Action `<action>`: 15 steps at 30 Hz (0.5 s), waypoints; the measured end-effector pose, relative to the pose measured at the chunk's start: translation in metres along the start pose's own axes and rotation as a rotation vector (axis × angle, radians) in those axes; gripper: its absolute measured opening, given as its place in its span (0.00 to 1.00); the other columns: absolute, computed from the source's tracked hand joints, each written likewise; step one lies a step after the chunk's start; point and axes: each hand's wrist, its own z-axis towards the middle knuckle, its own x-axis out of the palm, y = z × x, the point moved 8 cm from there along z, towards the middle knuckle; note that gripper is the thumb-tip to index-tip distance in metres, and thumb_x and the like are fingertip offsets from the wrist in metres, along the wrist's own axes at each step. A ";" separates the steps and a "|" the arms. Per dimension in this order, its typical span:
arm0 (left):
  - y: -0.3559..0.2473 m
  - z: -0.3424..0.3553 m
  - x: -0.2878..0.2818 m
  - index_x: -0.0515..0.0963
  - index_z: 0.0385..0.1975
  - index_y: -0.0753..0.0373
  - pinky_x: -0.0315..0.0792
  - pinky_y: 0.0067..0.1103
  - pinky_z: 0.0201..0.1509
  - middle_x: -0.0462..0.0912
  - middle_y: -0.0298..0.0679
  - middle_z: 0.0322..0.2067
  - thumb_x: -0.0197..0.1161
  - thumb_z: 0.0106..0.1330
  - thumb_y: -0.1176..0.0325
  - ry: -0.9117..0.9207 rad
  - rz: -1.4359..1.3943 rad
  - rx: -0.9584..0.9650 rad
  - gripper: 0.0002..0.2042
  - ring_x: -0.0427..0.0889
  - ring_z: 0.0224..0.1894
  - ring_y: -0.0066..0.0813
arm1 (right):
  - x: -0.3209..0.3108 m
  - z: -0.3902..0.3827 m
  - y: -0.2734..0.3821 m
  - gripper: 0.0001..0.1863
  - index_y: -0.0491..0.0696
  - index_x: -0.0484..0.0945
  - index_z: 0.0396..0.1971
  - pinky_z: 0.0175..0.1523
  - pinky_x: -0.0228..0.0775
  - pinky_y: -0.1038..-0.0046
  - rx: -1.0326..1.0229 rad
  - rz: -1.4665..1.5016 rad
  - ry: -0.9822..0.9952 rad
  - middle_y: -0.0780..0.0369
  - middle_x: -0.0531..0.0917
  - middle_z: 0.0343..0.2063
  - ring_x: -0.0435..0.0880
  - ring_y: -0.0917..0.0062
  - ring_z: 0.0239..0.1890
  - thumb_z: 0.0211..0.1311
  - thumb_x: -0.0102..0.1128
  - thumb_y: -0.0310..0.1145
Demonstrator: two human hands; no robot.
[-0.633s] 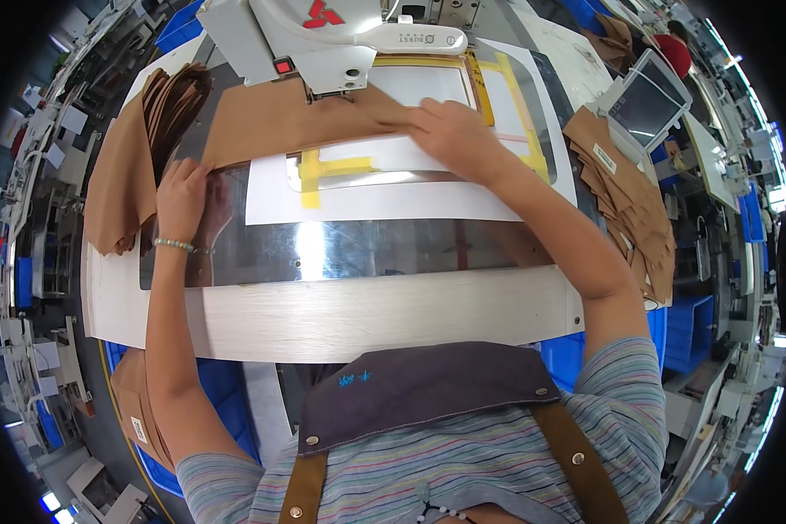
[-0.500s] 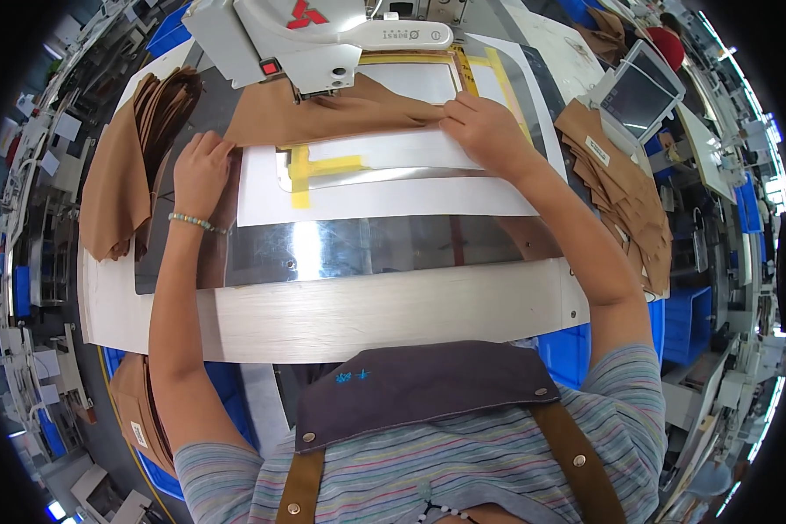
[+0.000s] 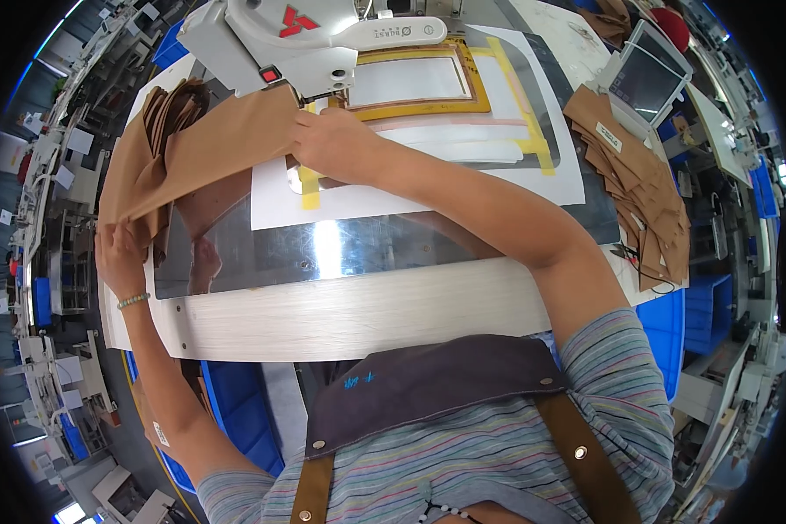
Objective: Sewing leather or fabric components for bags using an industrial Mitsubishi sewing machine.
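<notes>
Over the left part of the counter (image 3: 367, 306), a brown fabric panel (image 3: 227, 144) spans the gap between the two hands, its long axis slanting from the far middle down toward the near left. The left hand (image 3: 120, 258) is out by the counter's left edge, fingertips pinched together on the panel's near left corner; from that grip the cloth runs away toward the far right. The right hand (image 3: 327, 144) has its fingers closed on the opposite end, the palm side hidden, and from that grip the cloth runs leftward. Between the two, the near edge looks nearly straight, so the panel seems lightly taut.

The right hand is the nearer one to the sewing machine head (image 3: 288, 44), just beside and below its lower end. Right of that hand, a yellow frame (image 3: 428, 109) lies over a white sheet (image 3: 498, 196) on a shiny metal plate (image 3: 393, 240). The left hand is nearer the stack of brown fabric pieces (image 3: 173, 109) along the counter's left edge; the panel partly covers this stack, though whether they touch cannot be told.
</notes>
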 end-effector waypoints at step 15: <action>-0.160 0.047 0.023 0.88 0.44 0.60 0.79 0.33 0.46 0.81 0.36 0.35 0.66 0.58 0.74 0.055 -0.475 0.245 0.13 0.82 0.41 0.37 | -0.057 -0.119 -0.071 0.02 0.50 0.82 0.25 0.46 0.78 0.72 0.061 -0.283 0.186 0.65 0.80 0.38 0.81 0.75 0.48 0.56 0.64 0.28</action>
